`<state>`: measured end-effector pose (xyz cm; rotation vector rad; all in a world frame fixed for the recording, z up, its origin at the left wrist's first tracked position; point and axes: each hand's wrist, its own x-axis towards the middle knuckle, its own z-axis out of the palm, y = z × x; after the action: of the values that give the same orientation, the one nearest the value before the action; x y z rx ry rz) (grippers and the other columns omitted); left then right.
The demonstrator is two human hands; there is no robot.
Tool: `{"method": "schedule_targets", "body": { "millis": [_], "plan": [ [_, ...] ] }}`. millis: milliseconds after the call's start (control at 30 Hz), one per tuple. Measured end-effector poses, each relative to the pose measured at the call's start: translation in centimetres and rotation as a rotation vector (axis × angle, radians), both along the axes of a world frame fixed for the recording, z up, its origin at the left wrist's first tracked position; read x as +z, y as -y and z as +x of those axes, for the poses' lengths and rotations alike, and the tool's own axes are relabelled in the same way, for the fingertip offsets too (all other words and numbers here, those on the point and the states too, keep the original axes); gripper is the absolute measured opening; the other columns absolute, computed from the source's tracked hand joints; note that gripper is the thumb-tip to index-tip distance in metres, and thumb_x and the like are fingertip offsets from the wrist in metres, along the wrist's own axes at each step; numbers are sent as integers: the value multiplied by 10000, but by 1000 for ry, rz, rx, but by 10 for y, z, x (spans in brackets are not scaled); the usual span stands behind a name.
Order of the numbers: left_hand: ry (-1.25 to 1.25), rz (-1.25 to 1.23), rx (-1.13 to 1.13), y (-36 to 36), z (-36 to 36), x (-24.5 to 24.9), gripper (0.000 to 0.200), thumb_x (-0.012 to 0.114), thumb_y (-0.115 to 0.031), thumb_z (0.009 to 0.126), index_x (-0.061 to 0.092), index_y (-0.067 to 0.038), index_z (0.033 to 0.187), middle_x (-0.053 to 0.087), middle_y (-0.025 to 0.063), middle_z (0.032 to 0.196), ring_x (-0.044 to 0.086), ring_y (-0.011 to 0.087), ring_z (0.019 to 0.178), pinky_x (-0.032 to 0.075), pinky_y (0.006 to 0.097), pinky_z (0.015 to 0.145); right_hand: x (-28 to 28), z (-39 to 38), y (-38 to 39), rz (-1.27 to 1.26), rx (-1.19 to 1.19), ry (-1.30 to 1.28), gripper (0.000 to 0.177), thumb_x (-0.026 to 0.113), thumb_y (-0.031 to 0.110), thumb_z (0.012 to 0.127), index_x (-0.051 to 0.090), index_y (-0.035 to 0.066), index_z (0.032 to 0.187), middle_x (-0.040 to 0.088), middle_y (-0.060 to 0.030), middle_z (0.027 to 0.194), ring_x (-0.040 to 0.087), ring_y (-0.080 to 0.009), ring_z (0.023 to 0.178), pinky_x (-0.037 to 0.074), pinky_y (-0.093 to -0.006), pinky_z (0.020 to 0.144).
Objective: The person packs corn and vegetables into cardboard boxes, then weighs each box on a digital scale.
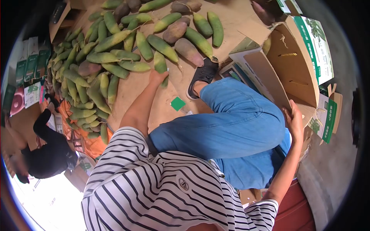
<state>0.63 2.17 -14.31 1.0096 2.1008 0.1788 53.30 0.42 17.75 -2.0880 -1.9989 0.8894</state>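
Note:
My left hand (158, 77) is closed around the lower part of a green radish (160, 62), low over the cardboard sheet (133, 90). More green radishes (163, 48) and a few reddish-purple radishes (189, 52) lie just beyond it. On the right, my right hand (294, 121) grips the near edge of an open cardboard box (279, 63), which is tilted with its inside facing me. Part of a radish shows inside the box near its far corner. The fingertips of my right hand are partly hidden by the box edge.
A large heap of green radishes (83, 86) covers the left side. A small green square card (177, 103) lies on the cardboard by my bent leg. More printed boxes (329, 115) stand at the right. Another person in black (50, 154) is at the far left.

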Motion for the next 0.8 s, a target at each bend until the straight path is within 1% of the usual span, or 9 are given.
{"method": "schedule_targets", "body": {
  "millis": [67,133,200,333,467,567,633,700,800],
  "plan": [
    [256,14,141,0,15,24,634,760,-440,674,566,55,1017,660,196,946,655,282,890,515,381,782,-2,4,0,8,9,27,209,609,39,843,544,10,1039,595,-201,928,583,-357,861,460,-369,776],
    [642,-236,472,1,21,40,532,739,-424,717,610,20,980,661,131,833,655,216,779,521,335,700,-6,6,3,56,23,103,252,622,71,832,543,23,1066,599,-217,979,571,-406,929,458,-411,786],
    [946,-191,493,20,33,66,504,708,-392,768,599,2,1064,648,98,859,636,178,786,510,291,700,-2,9,-2,-39,64,156,352,638,96,836,534,1,1159,598,-225,1083,563,-400,1025,452,-390,861],
    [814,231,-118,22,97,207,545,735,-225,761,513,14,1197,607,105,1095,595,160,970,475,297,832,0,8,-1,42,74,61,188,608,79,831,500,22,974,560,-211,902,541,-413,900,435,-436,749],
    [751,810,-457,-35,185,322,601,733,-143,710,490,-6,1242,596,88,1109,587,184,1007,444,315,895,-1,6,2,44,60,74,182,605,78,831,499,30,971,562,-210,918,534,-419,906,430,-442,743],
    [557,1371,-695,-85,256,357,659,785,-206,614,518,-45,1195,578,132,1071,571,280,986,465,392,836,3,2,3,61,48,69,176,602,73,831,499,35,968,563,-208,923,528,-426,901,430,-446,741],
    [464,1482,-808,-102,304,356,632,797,-226,622,538,-53,1172,583,130,1032,575,303,976,478,380,838,-2,5,4,50,54,66,177,599,59,827,499,40,971,560,-221,902,529,-430,889,432,-451,731],
    [341,1317,-1036,-102,329,354,559,763,-244,639,559,-60,1126,576,135,969,570,322,912,485,409,787,-10,9,7,-13,-64,-81,177,601,62,827,508,45,977,569,-224,910,535,-435,884,436,-454,726],
    [325,1185,-1117,-93,339,322,357,689,-170,738,589,-59,1063,587,121,917,584,305,886,491,405,765,-2,5,5,13,33,125,190,604,61,824,521,48,995,583,-221,927,548,-435,876,442,-454,720]
  ]
}}
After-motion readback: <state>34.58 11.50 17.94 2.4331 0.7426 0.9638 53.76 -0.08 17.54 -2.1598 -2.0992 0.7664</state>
